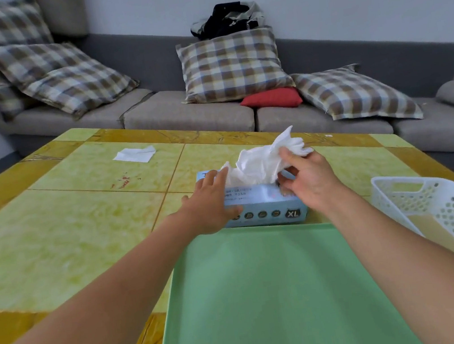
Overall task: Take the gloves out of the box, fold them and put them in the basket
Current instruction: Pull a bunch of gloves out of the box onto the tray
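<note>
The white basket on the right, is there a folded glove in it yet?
No, the white basket shows only its bare floor, and the gloves are bunched over the box in the right hand.

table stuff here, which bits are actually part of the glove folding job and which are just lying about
Part of the job:
- glove box, steadied by the left hand
- white gloves, pinched by the right hand
- white basket

Lying about:
- green tray (possibly a folding surface)
- white paper scrap
- plaid cushions
- red cushion
- dark clothes
</note>
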Tool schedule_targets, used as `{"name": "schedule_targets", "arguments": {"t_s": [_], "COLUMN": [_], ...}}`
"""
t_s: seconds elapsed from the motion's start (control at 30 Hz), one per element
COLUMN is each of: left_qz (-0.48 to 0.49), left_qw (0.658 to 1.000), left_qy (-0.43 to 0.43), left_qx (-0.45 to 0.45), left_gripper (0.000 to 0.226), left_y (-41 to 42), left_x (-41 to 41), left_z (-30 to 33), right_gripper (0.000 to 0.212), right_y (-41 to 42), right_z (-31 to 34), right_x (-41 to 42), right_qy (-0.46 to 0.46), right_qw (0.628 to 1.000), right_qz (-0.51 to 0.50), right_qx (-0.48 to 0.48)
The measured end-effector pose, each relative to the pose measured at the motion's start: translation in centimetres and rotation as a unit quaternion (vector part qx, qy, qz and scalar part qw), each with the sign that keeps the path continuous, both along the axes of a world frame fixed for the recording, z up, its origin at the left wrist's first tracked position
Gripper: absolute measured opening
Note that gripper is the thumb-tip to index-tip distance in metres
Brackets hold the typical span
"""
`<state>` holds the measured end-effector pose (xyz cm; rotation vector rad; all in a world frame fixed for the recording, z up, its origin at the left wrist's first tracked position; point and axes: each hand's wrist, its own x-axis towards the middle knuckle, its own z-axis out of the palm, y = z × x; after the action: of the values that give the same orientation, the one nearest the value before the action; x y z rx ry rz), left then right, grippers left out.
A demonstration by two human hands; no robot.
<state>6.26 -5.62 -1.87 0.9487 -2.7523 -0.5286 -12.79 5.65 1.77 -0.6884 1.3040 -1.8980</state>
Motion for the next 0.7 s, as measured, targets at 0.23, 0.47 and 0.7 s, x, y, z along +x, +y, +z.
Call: {"name": "schedule_targets", "arguments": {"t_s": [0.23, 0.47, 0.7], "left_qz": [-0.027, -0.006, -0.025], "left_qw": [0.996, 0.998, 0.995], "left_qy": [0.031, 0.026, -0.012], "left_qx": [-0.077, -0.059, -0.096], "left_gripper": [0.107, 0.115, 0.089], "left_y": [1.7, 0.1, -0.1], "left_x": [-4.5, -4.4, -4.6], "left_z": [-0.4, -0.8, -0.7], "right_gripper": [0.027, 0.022, 0.029], "right_y": [-1.7, -0.5, 1.3], "right_z": [-0.1, -0.5, 7.6], "right_x": [0.3, -0.8, -0.5], "right_qy": [0.479, 0.105, 0.009], "right_qw": [0.829, 0.993, 0.995], "right_qz": [-0.04, -0.033, -0.01], "right_qx": [0.284, 0.039, -0.102]}}
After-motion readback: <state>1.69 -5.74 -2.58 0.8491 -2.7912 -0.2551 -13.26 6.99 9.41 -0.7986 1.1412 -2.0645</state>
